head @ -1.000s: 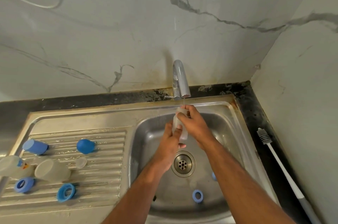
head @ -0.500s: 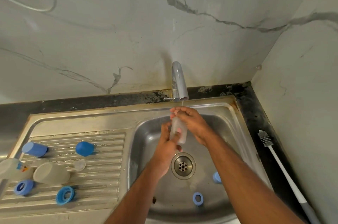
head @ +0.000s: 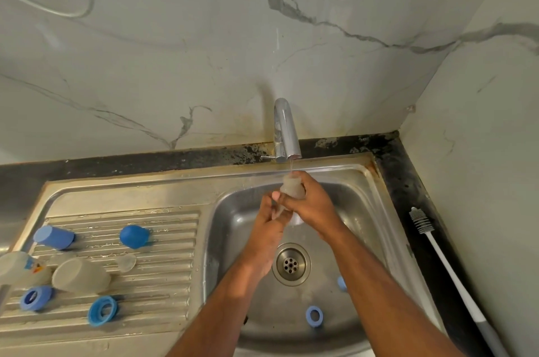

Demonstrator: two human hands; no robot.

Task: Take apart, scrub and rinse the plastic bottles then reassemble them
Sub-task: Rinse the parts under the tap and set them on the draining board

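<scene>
Head view: both hands grip bottle [head: 291,190] under tap [head: 286,132].
Left hand [head: 269,228] and right hand [head: 313,205] curl round it; sink [head: 361,205] holds blue ring [head: 314,314].

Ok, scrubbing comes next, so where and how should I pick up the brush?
Probably by the bare white handle, about halfway along the brush, coming from above. It lies flat on the dark counter right of the sink, close to the wall; the bristled head points toward the tap.

no text or label can be read anywhere here.
</scene>
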